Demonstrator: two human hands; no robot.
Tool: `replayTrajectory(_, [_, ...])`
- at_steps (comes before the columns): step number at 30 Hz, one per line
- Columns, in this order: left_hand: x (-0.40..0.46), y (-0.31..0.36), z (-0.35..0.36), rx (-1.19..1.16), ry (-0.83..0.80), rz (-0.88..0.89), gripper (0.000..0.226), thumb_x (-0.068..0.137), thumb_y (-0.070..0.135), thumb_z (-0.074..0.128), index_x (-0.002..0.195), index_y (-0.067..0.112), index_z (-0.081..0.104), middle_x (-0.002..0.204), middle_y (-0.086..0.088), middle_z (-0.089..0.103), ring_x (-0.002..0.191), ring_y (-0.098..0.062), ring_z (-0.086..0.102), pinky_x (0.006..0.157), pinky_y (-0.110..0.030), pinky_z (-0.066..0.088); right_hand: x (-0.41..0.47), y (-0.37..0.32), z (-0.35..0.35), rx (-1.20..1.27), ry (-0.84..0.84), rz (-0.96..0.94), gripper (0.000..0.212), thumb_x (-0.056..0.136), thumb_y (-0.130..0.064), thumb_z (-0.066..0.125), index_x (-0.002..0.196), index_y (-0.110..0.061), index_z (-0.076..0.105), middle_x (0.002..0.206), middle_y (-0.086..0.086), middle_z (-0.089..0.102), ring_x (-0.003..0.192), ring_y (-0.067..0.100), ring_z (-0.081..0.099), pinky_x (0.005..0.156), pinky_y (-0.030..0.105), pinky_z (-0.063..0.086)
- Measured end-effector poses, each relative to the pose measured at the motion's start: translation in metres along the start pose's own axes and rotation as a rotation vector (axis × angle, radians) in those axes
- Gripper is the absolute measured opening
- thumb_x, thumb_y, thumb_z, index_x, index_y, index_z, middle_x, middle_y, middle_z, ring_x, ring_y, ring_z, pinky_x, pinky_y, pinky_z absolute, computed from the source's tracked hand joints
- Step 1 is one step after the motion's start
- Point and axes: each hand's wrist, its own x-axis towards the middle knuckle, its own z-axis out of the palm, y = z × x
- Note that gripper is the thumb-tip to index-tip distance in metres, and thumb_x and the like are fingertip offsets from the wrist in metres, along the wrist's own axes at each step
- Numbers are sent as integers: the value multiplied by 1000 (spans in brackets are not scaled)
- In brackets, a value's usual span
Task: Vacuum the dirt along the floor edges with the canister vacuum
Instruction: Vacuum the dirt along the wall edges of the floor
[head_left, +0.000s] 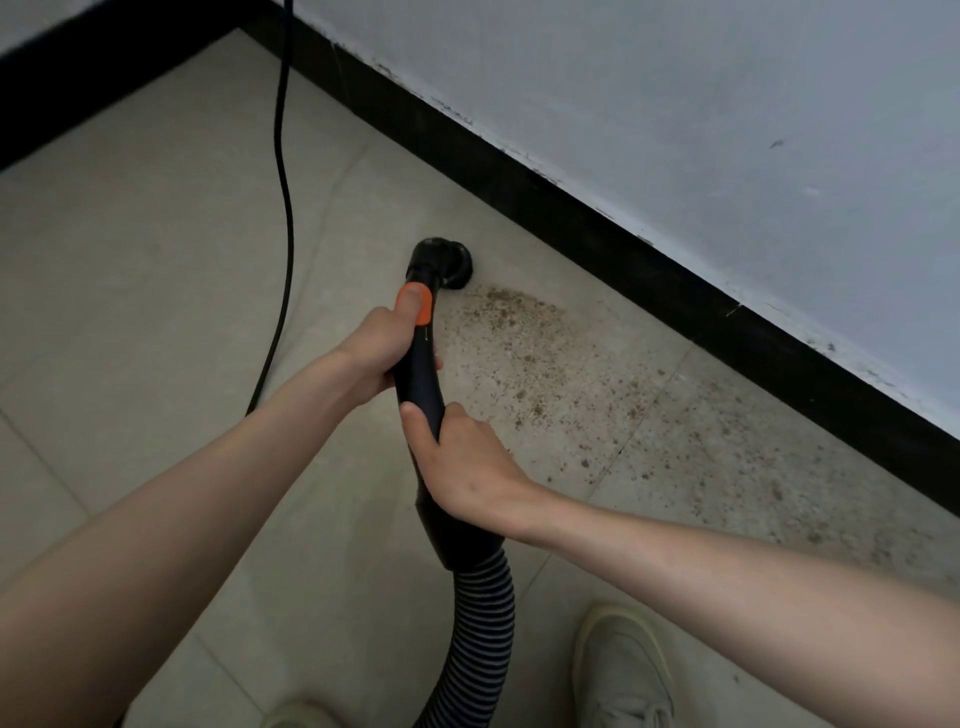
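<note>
One black cord (283, 171) beside dirt (524, 338).

both my forearms are bare, no sleeves reaching them, no watch or rings on my left hand (371, 347) or my right hand (464, 464). i'm wearing pale off-white lace-up shoes (621, 670) with thick light soles.

You won't find readable text anywhere here. The black curved plastic vacuum wand (420, 374) has only an orange plastic button (414, 303) and a tiny pale mark just below it, too small to read. Nothing printed on the black-and-grey ribbed hose (480, 618), the pale grey wall (675, 104) or the beige floor tiles (156, 249).
</note>
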Motion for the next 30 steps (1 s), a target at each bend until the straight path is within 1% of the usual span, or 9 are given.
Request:
replayTrajectory(5, [-5, -4, 9, 22, -55, -9, 51, 98, 51, 33, 85, 5, 51, 71, -11, 59, 61, -20, 59, 62, -31, 50, -14, 6, 1, -19, 58, 33, 52, 98, -58, 28, 107, -11, 48, 97, 11, 64, 84, 31, 64, 75, 43, 53])
replayTrajectory(9, [-7, -1, 25, 55, -136, -22, 51, 98, 52, 34, 84, 6, 50, 72, -11, 59, 60, -19, 59, 64, -31, 51, -22, 11, -3, 18, 102, 84, 52, 98, -57, 28, 108, -11, 48, 99, 10, 64, 88, 31, 64, 79, 44, 53])
replayTrajectory(12, [-9, 2, 40, 64, -186, -33, 47, 98, 51, 35, 84, 7, 47, 74, -11, 57, 60, -20, 59, 66, -32, 52, -27, 20, -7, 38, 134, 122, 50, 98, -58, 28, 106, -12, 47, 95, 6, 60, 87, 29, 62, 75, 39, 50])
replayTrajectory(14, [-11, 5, 50, 75, -220, -33, 45, 98, 50, 35, 86, 8, 46, 75, -11, 56, 59, -20, 59, 66, -32, 52, -30, 23, -9, 60, 154, 139, 50, 98, -58, 27, 105, -12, 47, 95, 6, 60, 87, 28, 62, 75, 40, 51])
replayTrajectory(16, [-12, 8, 56, 94, -259, -32, 44, 99, 49, 34, 87, 8, 45, 76, -11, 54, 60, -20, 58, 65, -32, 52, -32, 26, -9, 94, 173, 148, 52, 98, -58, 27, 107, -12, 48, 96, 8, 62, 86, 28, 63, 78, 43, 53])
replayTrajectory(20, [-13, 10, 61, 143, -310, -26, 46, 99, 50, 31, 88, 7, 45, 75, -11, 55, 60, -19, 58, 62, -31, 52, -34, 28, -7, 123, 208, 161, 52, 99, -56, 27, 108, -10, 49, 95, 7, 61, 85, 27, 63, 76, 41, 52])
replayTrajectory(24, [-10, 7, 55, 143, -264, 4, 48, 99, 50, 33, 87, 7, 48, 75, -10, 56, 59, -19, 58, 61, -30, 52, -29, 23, -3, 109, 193, 142, 48, 100, -55, 27, 105, -11, 47, 95, 6, 60, 86, 27, 62, 74, 38, 49])
replayTrajectory(27, [-1, 10, 44, 138, -147, 45, 50, 99, 49, 34, 85, 5, 50, 70, -10, 57, 55, -19, 58, 57, -28, 51, -13, 13, -2, 96, 168, 114, 52, 100, -55, 27, 110, -8, 49, 98, 9, 61, 87, 28, 62, 75, 40, 50])
replayTrajectory(30, [9, 18, 24, 111, -19, 63, 50, 99, 48, 34, 81, 3, 49, 66, -12, 57, 54, -21, 56, 56, -28, 49, 9, -1, -2, 105, 130, 60, 56, 100, -55, 29, 110, -5, 52, 93, 9, 60, 81, 28, 60, 69, 36, 47])
